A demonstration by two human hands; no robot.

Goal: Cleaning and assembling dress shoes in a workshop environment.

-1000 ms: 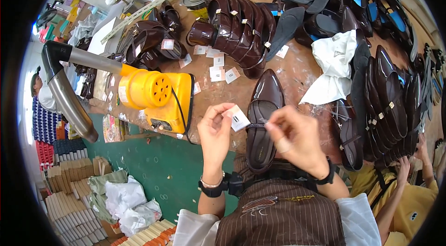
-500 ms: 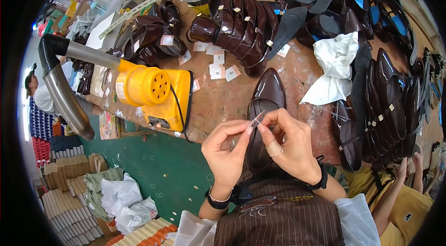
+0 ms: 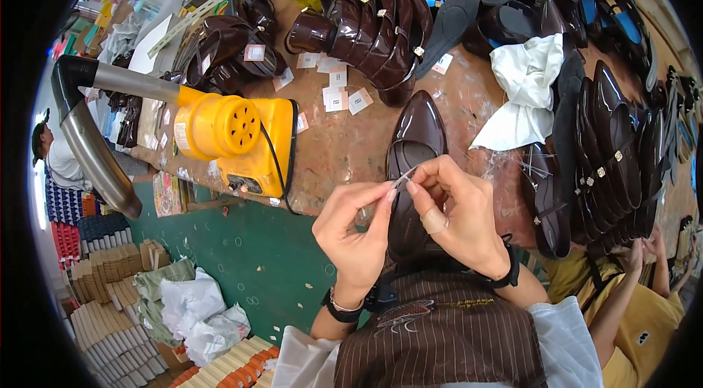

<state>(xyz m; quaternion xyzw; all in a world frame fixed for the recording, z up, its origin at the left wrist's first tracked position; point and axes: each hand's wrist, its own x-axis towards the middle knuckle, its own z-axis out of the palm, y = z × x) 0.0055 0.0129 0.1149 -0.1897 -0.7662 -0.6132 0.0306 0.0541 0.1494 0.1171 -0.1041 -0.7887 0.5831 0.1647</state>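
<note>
Between my two hands, above a dark brown patent shoe [image 3: 419, 124], is a thin clear plastic strand [image 3: 403, 178]. My left hand [image 3: 353, 230] pinches one end of it between thumb and forefinger. The other part is pinched by my right hand [image 3: 460, 216], which has a plaster round one finger. The pointed shoe lies at the table's near edge, toe away from me, its heel part partly hidden by my hands. A loose bunch of similar clear strands [image 3: 538, 167] rests on another shoe to the right.
A yellow machine with a metal pipe [image 3: 238, 135] stands left. Several small paper tags [image 3: 335, 98] lie beyond it. Strapped brown shoes [image 3: 373, 36] are lined up at the back, more shoes [image 3: 611, 153] at right beside a white cloth [image 3: 523, 95]. Another person's arms [image 3: 622, 293] show lower right.
The table and its things sit a little higher and further left in view. Both hands keep their pinch on the plastic strand, with the fingers shifted only slightly.
</note>
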